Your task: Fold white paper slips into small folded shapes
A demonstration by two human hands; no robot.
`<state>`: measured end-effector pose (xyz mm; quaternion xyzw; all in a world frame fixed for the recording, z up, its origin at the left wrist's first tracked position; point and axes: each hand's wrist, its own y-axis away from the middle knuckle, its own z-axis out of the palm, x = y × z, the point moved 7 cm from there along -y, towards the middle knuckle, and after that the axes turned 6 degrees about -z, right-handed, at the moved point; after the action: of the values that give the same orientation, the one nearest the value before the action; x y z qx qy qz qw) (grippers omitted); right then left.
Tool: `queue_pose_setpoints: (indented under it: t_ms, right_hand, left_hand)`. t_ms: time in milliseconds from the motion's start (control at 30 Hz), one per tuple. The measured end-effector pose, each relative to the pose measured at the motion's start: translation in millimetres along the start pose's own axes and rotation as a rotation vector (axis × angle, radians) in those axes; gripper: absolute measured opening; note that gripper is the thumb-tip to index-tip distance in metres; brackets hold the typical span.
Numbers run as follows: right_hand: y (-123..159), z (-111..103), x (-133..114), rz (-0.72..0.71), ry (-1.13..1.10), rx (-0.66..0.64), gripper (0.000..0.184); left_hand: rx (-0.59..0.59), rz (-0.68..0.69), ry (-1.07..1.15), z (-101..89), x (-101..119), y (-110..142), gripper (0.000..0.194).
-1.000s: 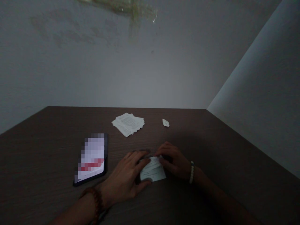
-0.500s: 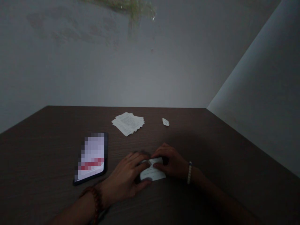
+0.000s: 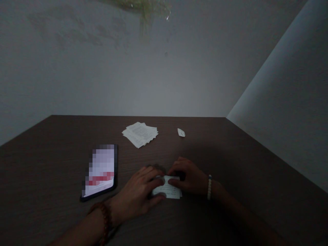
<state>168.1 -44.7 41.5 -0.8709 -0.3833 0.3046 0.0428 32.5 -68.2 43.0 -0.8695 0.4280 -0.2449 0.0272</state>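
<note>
One printed paper slip point(image 3: 171, 192) lies under parted fingers of the left hand point(image 3: 139, 190); thumb and fingers of the right hand point(image 3: 189, 175) pinch its far edge.

Both sides of the small white printed paper slip point(image 3: 174, 192) are blocked, by the bare left hand point(image 3: 139, 193) and the bare right hand point(image 3: 189, 176). Beyond the slip, open brown wood-grain tabletop point(image 3: 167, 148) leads between a loose white paper stack point(image 3: 140, 135) and a small white scrap point(image 3: 181, 132) (both lie low). Farther left of it sits a flat black-edged device with a lit screen point(image 3: 102, 165); nearer than it, a gap opens between the forearms.
</note>
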Motion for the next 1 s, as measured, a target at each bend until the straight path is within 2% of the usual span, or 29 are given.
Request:
queue_pose_setpoints:
  t_ms: [100,267,433,500,633,767,867,1000]
  right_hand:
    - [1.2,-0.4,-1.0,0.001,-0.019,-0.011,0.013]
    - [2.8,-2.0,1.8,0.085,-0.092,-0.009,0.014]
    - [3.3,-0.6,6.6,0.142,-0.195,0.005,0.023]
    - [4.0,-1.1,11.1,0.174,-0.223,0.036,0.021]
    - [4.0,-4.3,17.9,0.229,-0.320,0.107,0.018]
    - [1.5,-8.5,18.7,0.250,-0.386,0.184,0.019]
    - [0.1,-6.4,17.2,0.249,-0.447,0.207,0.019]
    - [0.4,-3.2,15.3,0.254,-0.454,0.231,0.017]
  left_hand:
    - [-0.005,-0.005,-0.019,0.4,-0.4,-0.1,0.026]
    - [0.040,-0.044,-0.013,-2.6,-3.8,-0.5,0.042]
    - [0.069,-0.136,0.046,-5.3,-11.4,-1.1,0.048]
    - [0.092,-0.186,0.096,-6.6,-15.8,-0.7,0.049]
    - [0.185,-0.295,0.246,-12.4,-27.0,0.6,0.038]
    - [0.204,-0.378,0.296,-15.0,-36.5,0.5,0.024]
    - [0.239,-0.368,0.298,-19.0,-37.0,0.6,0.020]
    - [0.312,-0.292,0.296,-27.7,-28.8,0.6,0.019]
